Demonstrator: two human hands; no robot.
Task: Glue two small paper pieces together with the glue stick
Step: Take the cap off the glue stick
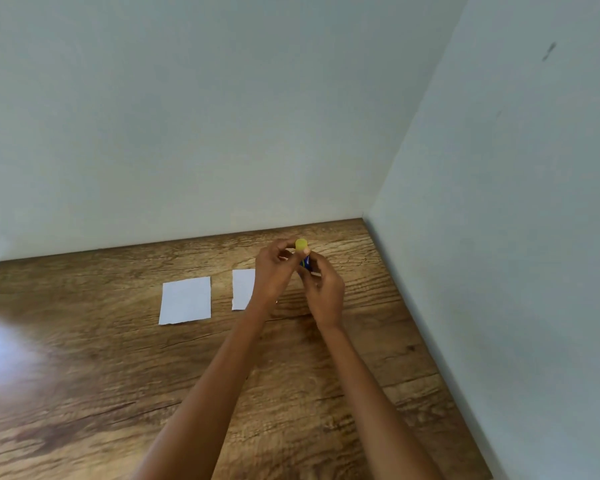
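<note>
Above table [84, 375], both hands [300, 277] grip glue stick [305, 258]; left fingers on yellow cap [301, 244]

Plain room here, could be a home or a small office, hard to call. A wood-grain table [84, 375] fills the lower frame, pushed into a corner where two bare pale walls [187, 116] meet at right of centre. One dark scuff [549, 51] sits at upper right. Window-like glare [0, 348] washes the table's left edge.
</note>
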